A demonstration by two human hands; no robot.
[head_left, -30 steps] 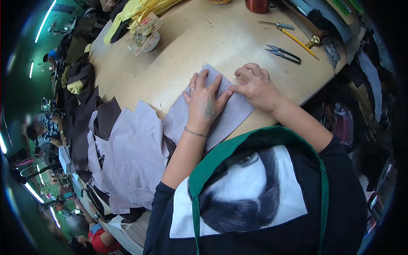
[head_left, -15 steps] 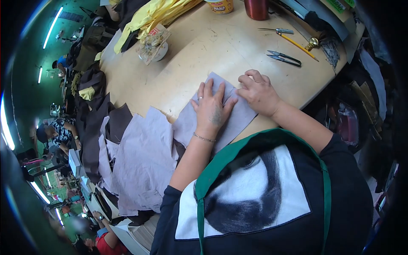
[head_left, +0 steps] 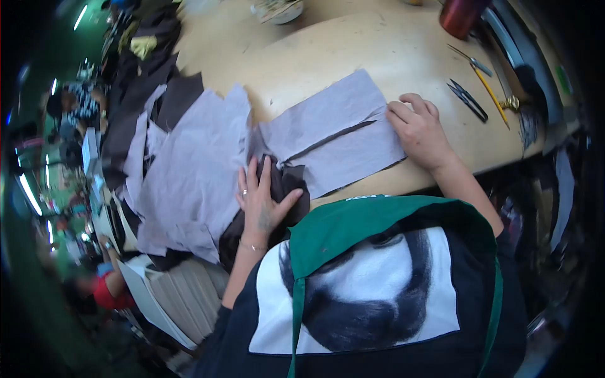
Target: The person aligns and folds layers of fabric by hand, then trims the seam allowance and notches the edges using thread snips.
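Note:
A light grey-purple cloth piece (head_left: 340,135) lies flat on the table, with a dark slit running along its middle. My left hand (head_left: 261,205) rests with spread fingers on dark brown cloth (head_left: 293,184) bunched at the left end of that piece. At its right edge, my right hand (head_left: 419,129) has its fingers curled together on the cloth's edge. A larger crumpled grey-purple cloth (head_left: 192,160) lies to the left of my left hand.
Snips (head_left: 467,101), a pencil (head_left: 490,94), a thin tool (head_left: 472,60) and a gold watch (head_left: 510,103) lie at the right of the table (head_left: 315,57). A red tumbler (head_left: 461,17) and a bowl (head_left: 280,12) stand farther back. Other people are at the left.
The view has shifted. My left hand has moved left and down off the grey-purple piece onto dark cloth. My right hand is now at the piece's right edge, and the dark slit shows.

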